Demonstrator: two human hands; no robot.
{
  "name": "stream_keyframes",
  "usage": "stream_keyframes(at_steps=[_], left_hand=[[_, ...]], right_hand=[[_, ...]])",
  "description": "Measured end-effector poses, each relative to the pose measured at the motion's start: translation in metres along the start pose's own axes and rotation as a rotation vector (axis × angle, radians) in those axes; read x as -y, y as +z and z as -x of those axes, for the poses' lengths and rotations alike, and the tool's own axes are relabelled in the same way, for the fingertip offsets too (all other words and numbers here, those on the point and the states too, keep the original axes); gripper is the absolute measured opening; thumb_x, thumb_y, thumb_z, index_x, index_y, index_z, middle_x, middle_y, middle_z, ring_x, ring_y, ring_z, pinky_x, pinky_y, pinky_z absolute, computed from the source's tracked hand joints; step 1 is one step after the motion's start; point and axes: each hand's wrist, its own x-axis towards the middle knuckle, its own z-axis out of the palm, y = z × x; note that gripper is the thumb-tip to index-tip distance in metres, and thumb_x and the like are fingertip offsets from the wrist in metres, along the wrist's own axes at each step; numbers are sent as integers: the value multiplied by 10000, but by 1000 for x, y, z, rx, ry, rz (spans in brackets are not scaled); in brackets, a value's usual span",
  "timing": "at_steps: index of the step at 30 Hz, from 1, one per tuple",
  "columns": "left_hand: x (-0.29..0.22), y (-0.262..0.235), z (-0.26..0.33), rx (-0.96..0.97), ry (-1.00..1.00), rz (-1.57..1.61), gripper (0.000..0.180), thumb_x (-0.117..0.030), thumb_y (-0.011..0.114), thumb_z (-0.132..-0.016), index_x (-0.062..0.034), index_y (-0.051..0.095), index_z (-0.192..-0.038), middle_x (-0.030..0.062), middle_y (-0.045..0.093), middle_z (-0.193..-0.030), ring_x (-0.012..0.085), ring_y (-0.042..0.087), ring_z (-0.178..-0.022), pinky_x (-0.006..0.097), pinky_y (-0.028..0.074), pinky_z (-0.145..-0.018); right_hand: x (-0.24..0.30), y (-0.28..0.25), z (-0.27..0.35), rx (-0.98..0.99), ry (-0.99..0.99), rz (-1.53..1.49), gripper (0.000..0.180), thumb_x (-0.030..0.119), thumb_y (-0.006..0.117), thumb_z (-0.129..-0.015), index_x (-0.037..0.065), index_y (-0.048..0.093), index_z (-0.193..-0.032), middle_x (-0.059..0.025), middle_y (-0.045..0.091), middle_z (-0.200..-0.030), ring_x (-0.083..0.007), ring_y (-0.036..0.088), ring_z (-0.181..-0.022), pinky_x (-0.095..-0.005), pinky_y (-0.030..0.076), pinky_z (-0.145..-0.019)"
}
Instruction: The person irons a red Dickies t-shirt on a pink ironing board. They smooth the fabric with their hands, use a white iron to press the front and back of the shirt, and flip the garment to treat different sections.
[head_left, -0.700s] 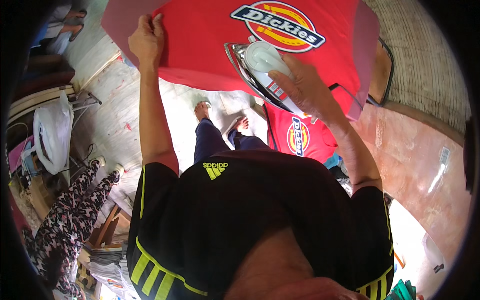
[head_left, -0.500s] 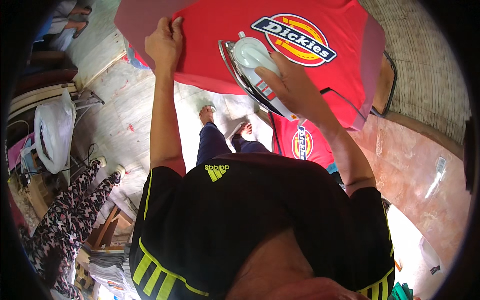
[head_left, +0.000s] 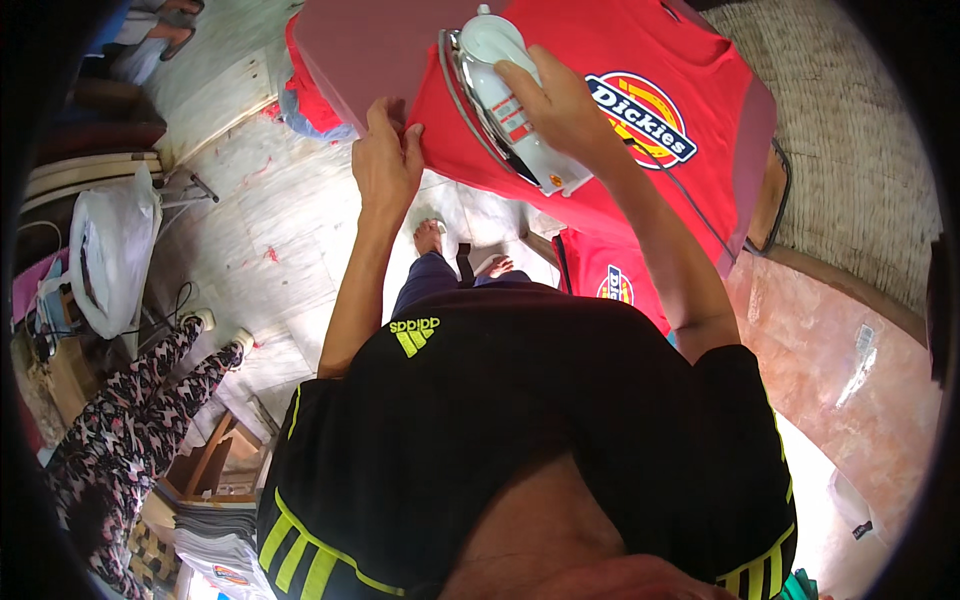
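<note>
A red T-shirt with a round printed emblem is spread over a maroon padded ironing surface. My right hand is closed round the handle of a pale grey-green iron. The iron is on the shirt's left part, left of the emblem; whether its soleplate lies flat cannot be made out. At the shirt's left edge, my left hand pinches the cloth between thumb and fingers. A dark cord runs across the shirt beneath my right forearm.
Another red garment hangs below the near edge. Red and blue cloth bunches beyond the left side. A white plastic bag and a person in patterned trousers are at left. Folded shirts are stacked lower left.
The shirt has shifted right, baring more of the maroon surface at left. My left hand has moved right and nearer to me. The iron has gone up slightly, farther from the emblem.
</note>
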Motion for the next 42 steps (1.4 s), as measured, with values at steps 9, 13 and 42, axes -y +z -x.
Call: stream_keyframes(at_steps=[9,13,42], left_hand=[[13,-4,11,-90,-83,325,286,-81,606,-912,0,496,-1163,116,612,-811,218,600,-653,357,476,-595],[30,-11,18,-180,-110,310,293,-54,534,-959,4,466,-1238,95,604,-911,158,602,-706,303,502,-640],[25,-7,-180,630,495,114,117,-185,731,-816,-79,717,-865,83,640,-786,246,615,-626,365,483,-592]], right_hand=[[20,21,37,166,-77,-61,448,397,540,-966,-46,545,-1030,-304,633,-831,-457,649,-796,-488,491,-679],[33,26,10,257,-132,31,397,378,549,-975,-15,527,-1028,-258,642,-806,-398,657,-717,-458,496,-674],[42,43,-13,-553,-142,421,341,-35,642,-796,-17,585,-1132,-207,486,-979,-281,564,-673,-328,447,-551]])
